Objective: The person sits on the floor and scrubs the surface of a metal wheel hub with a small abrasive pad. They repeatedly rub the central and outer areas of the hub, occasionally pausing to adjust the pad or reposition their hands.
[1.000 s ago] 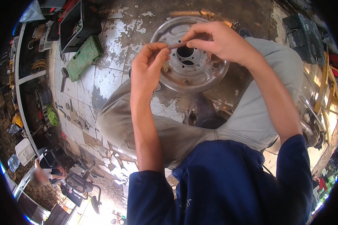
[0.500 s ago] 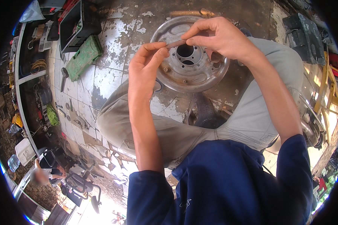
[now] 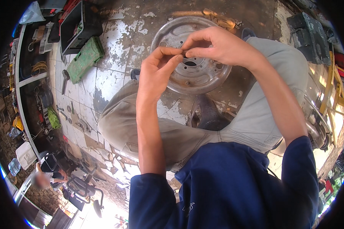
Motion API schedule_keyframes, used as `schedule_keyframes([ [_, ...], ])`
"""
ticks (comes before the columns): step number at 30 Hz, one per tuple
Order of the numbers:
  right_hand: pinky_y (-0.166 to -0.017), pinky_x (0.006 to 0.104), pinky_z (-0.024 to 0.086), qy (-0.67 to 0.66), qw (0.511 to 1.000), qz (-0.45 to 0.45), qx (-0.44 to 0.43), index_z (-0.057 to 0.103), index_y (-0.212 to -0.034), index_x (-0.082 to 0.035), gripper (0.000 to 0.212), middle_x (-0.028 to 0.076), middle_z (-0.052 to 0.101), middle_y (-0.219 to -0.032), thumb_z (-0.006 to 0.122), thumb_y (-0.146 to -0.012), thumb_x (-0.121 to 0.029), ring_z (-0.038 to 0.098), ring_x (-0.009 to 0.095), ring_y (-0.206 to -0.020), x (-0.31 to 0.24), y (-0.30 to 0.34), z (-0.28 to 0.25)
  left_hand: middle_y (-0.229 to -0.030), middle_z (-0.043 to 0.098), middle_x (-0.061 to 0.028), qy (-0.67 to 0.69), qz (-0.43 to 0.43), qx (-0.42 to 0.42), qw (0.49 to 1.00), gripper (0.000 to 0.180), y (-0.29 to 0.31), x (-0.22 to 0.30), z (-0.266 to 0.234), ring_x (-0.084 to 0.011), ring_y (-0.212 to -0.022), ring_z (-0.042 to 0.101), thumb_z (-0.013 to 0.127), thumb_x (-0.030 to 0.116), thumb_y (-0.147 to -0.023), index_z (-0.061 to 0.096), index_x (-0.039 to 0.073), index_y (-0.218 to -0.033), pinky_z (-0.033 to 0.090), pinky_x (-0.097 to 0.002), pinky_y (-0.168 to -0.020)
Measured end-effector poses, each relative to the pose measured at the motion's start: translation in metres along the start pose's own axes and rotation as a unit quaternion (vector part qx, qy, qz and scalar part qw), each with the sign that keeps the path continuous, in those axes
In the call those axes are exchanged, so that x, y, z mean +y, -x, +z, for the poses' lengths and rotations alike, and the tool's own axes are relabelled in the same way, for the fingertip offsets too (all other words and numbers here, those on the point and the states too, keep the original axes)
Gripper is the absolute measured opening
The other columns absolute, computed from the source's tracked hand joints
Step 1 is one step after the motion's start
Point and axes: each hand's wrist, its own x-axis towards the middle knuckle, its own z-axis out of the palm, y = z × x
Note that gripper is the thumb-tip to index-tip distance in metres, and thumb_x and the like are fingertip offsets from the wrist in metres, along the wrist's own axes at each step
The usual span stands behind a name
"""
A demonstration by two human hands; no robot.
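Both hands are raised over a bare metal wheel rim (image 3: 198, 78) lying flat on the floor between my legs. My left hand (image 3: 158, 70) and my right hand (image 3: 225, 47) meet fingertip to fingertip above the rim's hub hole. Pinched between them is a thin brown strip (image 3: 184, 54), possibly folded sandpaper; the fingers cover nearly all of it. Grey metal with rusty spots and several bolt holes shows on the rim.
A green case (image 3: 86, 59) and a black bin (image 3: 82, 28) stand at the far left, beside a hammer (image 3: 65, 81). An orange-yellow tool (image 3: 218, 19) lies beyond the rim. At right sits a dark metal box (image 3: 309, 38). A person (image 3: 51, 173) is at the lower left.
My hands have come closer together, the left moving right toward the right hand. The brown strip, stretched between them before, is now mostly hidden by the fingertips. The rim has stayed put.
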Motion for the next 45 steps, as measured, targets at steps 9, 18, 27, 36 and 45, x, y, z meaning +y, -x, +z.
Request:
schedule_keyframes([
  [9,-0.078,0.0312,0.05,0.027,0.999,-0.022,0.021,0.069,-0.105,-0.002,0.021,0.008,0.071,-0.089,0.069,-0.088,-0.014,0.065,0.017,-0.084,-0.003,0.001,0.005,-0.094,0.068,-0.005,0.005,0.003,0.005,1.0,0.015,-0.001,-0.001,0.004,-0.0101,-0.089,0.061,0.068,0.005,-0.092,0.066,-0.001,-0.105,0.046,-0.0234,-0.081],
  [18,-0.072,0.0375,0.049,0.057,0.996,-0.05,0.038,0.066,-0.097,-0.002,0.019,0.013,0.068,-0.089,0.07,-0.086,-0.017,0.064,0.028,-0.082,-0.007,-0.006,0.014,-0.102,0.069,-0.0083,-0.188,0.079,-0.008,0.979,0.026,-0.002,0.015,-0.012,-0.0157,-0.094,0.063,0.07,0.009,-0.09,0.064,-0.001,-0.113,0.049,-0.0287,-0.085],
  [27,-0.078,0.0353,0.052,0.11,0.992,0.008,0.054,0.069,-0.102,-0.003,0.017,0.013,0.068,-0.096,0.07,-0.086,-0.011,0.066,0.028,-0.087,0.006,-0.012,0.042,-0.101,0.072,-0.0126,-0.254,0.258,0.075,0.929,0.03,-0.044,0.05,-0.069,-0.0224,-0.098,0.068,0.067,0.022,-0.092,0.066,0.0,-0.113,0.051,-0.0348,-0.087],
  [36,-0.073,0.0377,0.05,0.231,0.973,0.014,0.002,0.071,-0.1,-0.005,0.017,0.01,0.069,-0.09,0.071,-0.084,-0.01,0.063,0.027,-0.08,0.059,-0.031,0.101,-0.095,0.072,-0.0158,-0.237,0.3,0.205,0.901,0.025,-0.084,0.021,-0.074,-0.0319,-0.091,0.069,0.064,0.021,-0.09,0.068,0.003,-0.107,0.053,-0.0397,-0.08],
  [45,-0.081,0.0391,0.048,0.267,0.96,-0.03,0.078,0.073,-0.097,-0.005,0.015,0.011,0.067,-0.092,0.068,-0.085,-0.012,0.061,0.03,-0.09,0.099,-0.072,0.128,-0.088,0.071,-0.0148,-0.214,0.315,0.275,0.883,0.019,-0.088,0.032,-0.075,-0.0341,-0.087,0.068,0.064,0.021,-0.089,0.071,0.005,-0.098,0.054,-0.0434,-0.078],
])
